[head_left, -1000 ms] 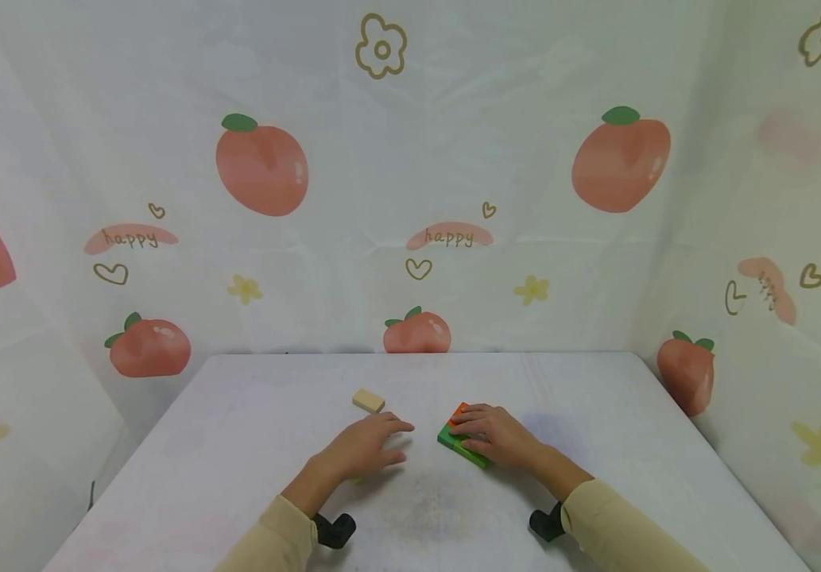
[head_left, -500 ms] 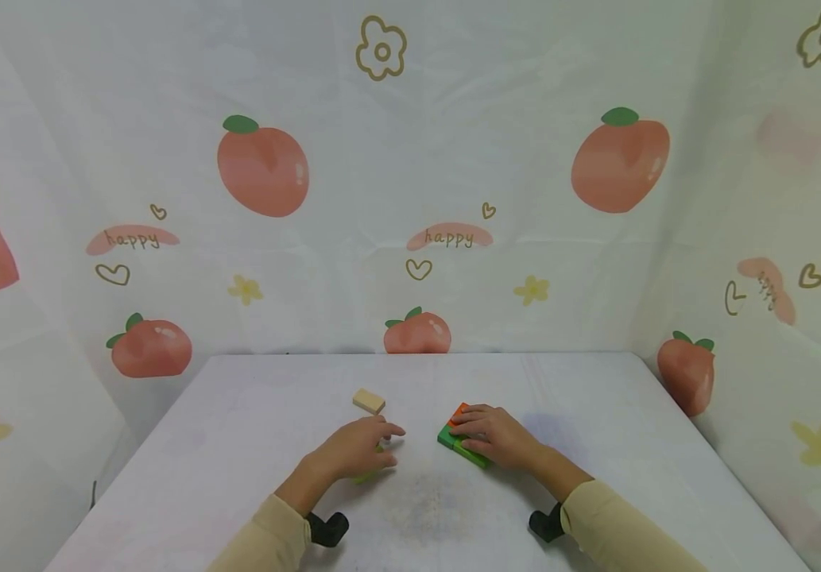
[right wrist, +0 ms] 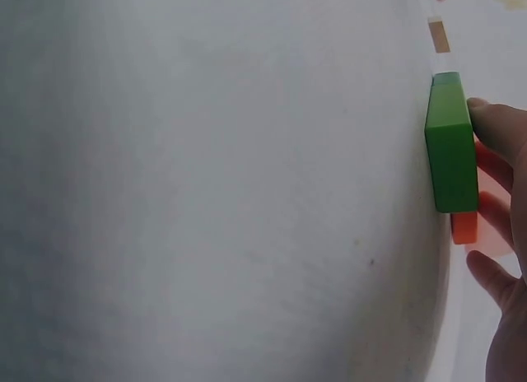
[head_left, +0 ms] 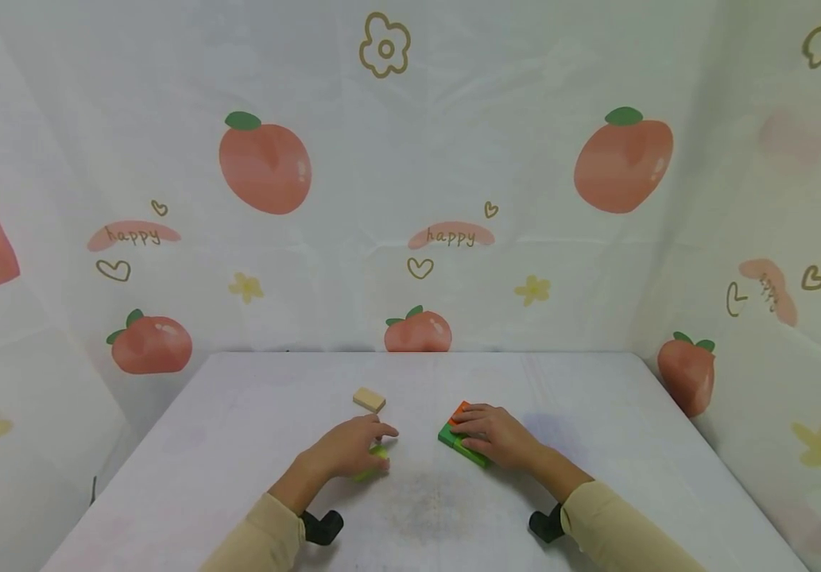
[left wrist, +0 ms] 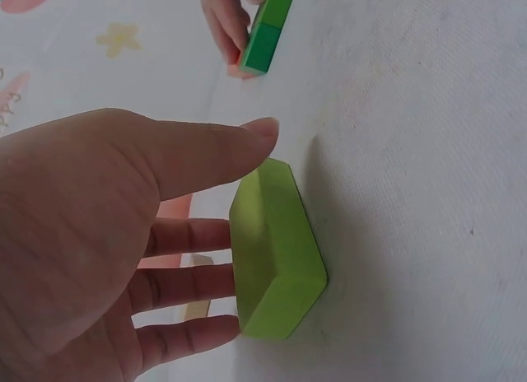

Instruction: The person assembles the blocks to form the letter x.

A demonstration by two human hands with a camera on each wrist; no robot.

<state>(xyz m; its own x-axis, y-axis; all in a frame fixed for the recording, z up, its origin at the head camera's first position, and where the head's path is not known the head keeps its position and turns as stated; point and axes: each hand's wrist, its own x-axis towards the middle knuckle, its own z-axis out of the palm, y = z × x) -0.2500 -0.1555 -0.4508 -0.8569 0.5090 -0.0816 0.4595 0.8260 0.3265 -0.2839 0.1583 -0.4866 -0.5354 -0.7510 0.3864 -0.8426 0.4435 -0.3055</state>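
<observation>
- Spanning the lime block (left wrist: 288, 250), left of midway between the worktop's (head_left: 238, 445) side edges, the left hand (head_left: 338, 451) has straight fingers, thumb apart, probably to meet different faces; no firm pinch shows.
- Slightly farther, toward the right edge, the right hand (head_left: 501, 438) rests loosely, unclenched, over the light green block (left wrist: 279, 7), dark green block (left wrist: 261, 49) and orange block (right wrist: 464, 227), likely steadying them.
- Nearer the far edge, a beige block (head_left: 369, 400) lies untouched.
- Beyond that edge hangs peach-print cloth (head_left: 367, 159).

A white, fruit-printed cloth backdrop (head_left: 353, 270) reads "happy" on two curved pink patches (head_left: 451, 235). Another, rightward pink patch (head_left: 769, 291) has blurred sideways lettering.
</observation>
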